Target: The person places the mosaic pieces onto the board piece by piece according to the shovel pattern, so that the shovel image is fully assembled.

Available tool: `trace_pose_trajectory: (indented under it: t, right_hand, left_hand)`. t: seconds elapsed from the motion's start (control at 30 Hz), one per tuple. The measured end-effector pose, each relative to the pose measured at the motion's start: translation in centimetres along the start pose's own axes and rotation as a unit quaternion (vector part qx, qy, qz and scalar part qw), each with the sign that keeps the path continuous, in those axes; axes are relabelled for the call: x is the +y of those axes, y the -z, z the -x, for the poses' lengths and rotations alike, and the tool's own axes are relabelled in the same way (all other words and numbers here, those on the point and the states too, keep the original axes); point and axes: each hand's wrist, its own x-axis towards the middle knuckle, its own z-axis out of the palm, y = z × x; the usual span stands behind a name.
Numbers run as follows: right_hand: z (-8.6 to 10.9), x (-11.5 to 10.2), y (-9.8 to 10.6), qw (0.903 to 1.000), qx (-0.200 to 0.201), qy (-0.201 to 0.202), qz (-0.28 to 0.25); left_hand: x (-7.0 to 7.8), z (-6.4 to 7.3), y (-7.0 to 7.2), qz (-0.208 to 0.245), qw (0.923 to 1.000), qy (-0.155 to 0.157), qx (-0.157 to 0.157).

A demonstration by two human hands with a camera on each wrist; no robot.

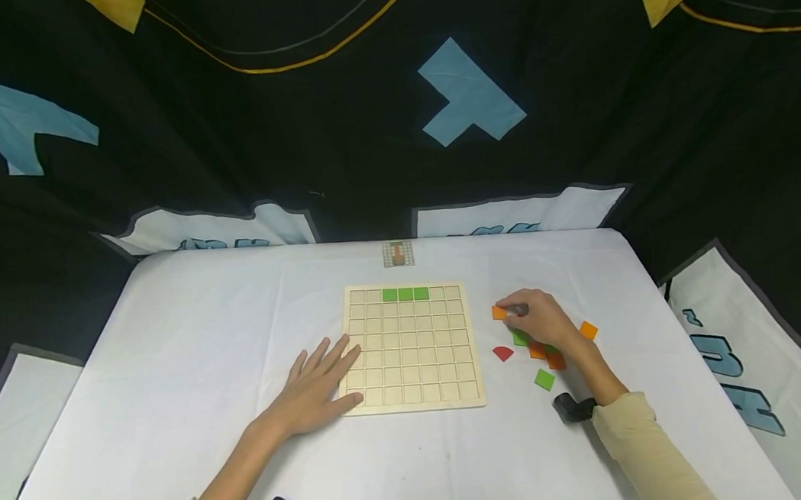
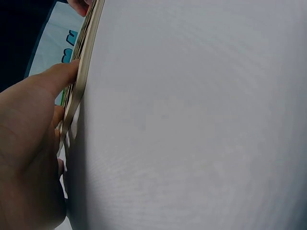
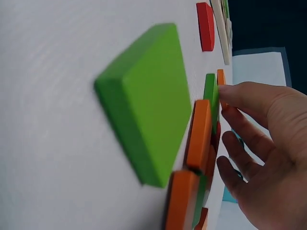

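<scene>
A wooden grid board (image 1: 413, 411) lies on the white table, with three green square tiles (image 1: 405, 294) side by side in its far row. My left hand (image 1: 316, 397) rests spread on the board's left edge, fingers straight and thumb at the near corner; the left wrist view shows the thumb (image 2: 64, 75) against the rim. Right of the board, my right hand (image 1: 539, 319) pinches an orange square tile (image 1: 498, 313) between thumb and forefinger. Its other fingers hang loosely bent above a loose pile of orange and green tiles (image 1: 537, 350).
A red quarter-round tile (image 1: 503, 353) lies between board and pile. One green tile (image 1: 545, 379) lies nearer the front, large in the right wrist view, and an orange tile (image 1: 588, 330) lies farther right. Behind the board is a small pattern card (image 1: 398, 254).
</scene>
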Motion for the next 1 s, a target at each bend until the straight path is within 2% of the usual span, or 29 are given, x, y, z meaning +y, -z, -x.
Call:
trace_pose_trajectory:
  t: [0.13, 0.27, 0.57, 0.83, 1.0]
  right_hand:
    - [-0.1, -0.8, 0.1, 0.9999, 0.005, 0.006, -0.008]
    - [-0.5, -2.0, 0.2, 0.9991, 0.017, 0.033, -0.019]
    - [-2.4, -4.5, -0.7, 0.9970, 0.026, 0.063, -0.037]
    - [-3.9, -6.8, -2.3, 0.9954, 0.014, 0.081, -0.050]
    - [-4.9, -8.3, -3.6, 0.9953, -0.010, 0.083, -0.050]
  left_hand:
    - [0.0, 0.0, 0.0, -0.001, 1.0000, -0.002, 0.003]
    - [0.0, 0.1, 0.0, -0.002, 1.0000, -0.003, 0.005]
    - [0.2, 0.1, 0.1, -0.002, 1.0000, -0.004, 0.007]
    - [0.2, 0.2, 0.2, -0.003, 0.9999, -0.007, 0.008]
    - [0.2, 0.2, 0.2, 0.001, 0.9999, -0.007, 0.007]
